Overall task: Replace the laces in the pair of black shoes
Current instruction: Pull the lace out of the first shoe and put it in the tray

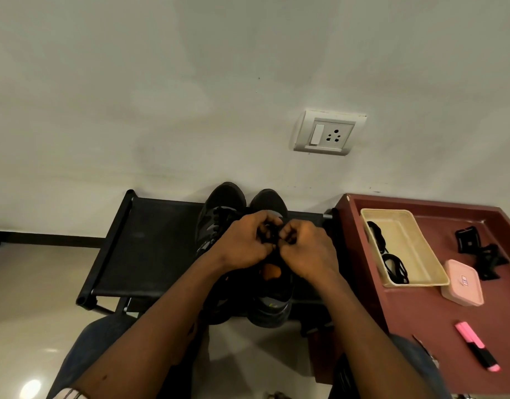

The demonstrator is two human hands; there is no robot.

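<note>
Left hand [245,243] and right hand [308,249] close together at centre frame, knuckles up, fingers curled inward. Both pinch a black lace [269,234] between the fingertips. The lace shows only as a dark tangle in the gap between the two hands; which eyelet it sits at cannot be told. Bare forearms run down to the bottom edge of the frame.

Directly under the hands: shoe on frame right [269,198], toe towards the wall, an orange patch showing inside it just below the hands. Touching it on its left side, shoe on frame left [219,203], same heading, partly covered by the left wrist. Both stand on a black fabric-topped rack [150,234] set against the wall, their heels at the rack's front edge.

Right of the rack and just beside it, a maroon worktop [421,326] with a raised rim. On it, towards frame upper right, a beige tray [406,240] holding coiled black spare laces [392,266] along its left side. A pink box [462,283] sits against the tray's lower right corner. A black clip [478,251] lies beyond the box, towards the frame's right edge. A pink highlighter [475,347] lies lower right, well apart from the tray.

Above the shoes, on the pale wall, a white switch-and-socket plate [328,133].
</note>
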